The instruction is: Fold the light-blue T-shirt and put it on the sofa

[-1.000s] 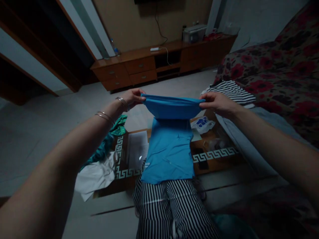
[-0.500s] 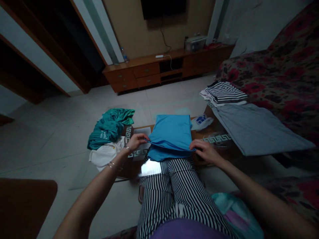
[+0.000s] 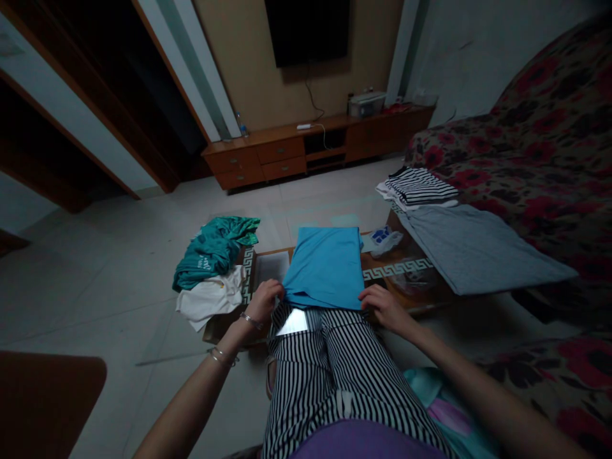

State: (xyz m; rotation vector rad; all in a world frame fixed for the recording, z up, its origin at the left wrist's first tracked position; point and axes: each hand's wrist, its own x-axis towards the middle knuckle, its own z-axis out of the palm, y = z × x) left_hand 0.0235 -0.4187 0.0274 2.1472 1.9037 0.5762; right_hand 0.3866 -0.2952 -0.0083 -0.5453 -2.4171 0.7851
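Note:
A folded blue garment point(image 3: 327, 264) lies flat on a glass-topped coffee table point(image 3: 401, 269); its exact kind does not show. At its near left corner, my left hand point(image 3: 266, 299) is closed with the fingertips on the edge. My right hand point(image 3: 384, 306) pinches the near right corner between thumb and fingers. Left of the garment are a rumpled green garment point(image 3: 205, 258) and a white garment point(image 3: 215, 296) at the table's end. On the right, a grey garment point(image 3: 482, 248) is spread out, its near part reaching past the table edge.
Folded striped clothes point(image 3: 421, 186) sit at the table's far right. Beside the blue garment lies a plastic packet point(image 3: 385, 239). A floral sofa point(image 3: 478, 143) flanks the right side, and a wooden TV cabinet point(image 3: 282, 156) stands beyond. My striped trousers are close to the table's near edge.
The blue garment's near edge, raised and gaping earlier, now lies down flat toward me. Both hands have come lower with it. The view has tilted up slightly.

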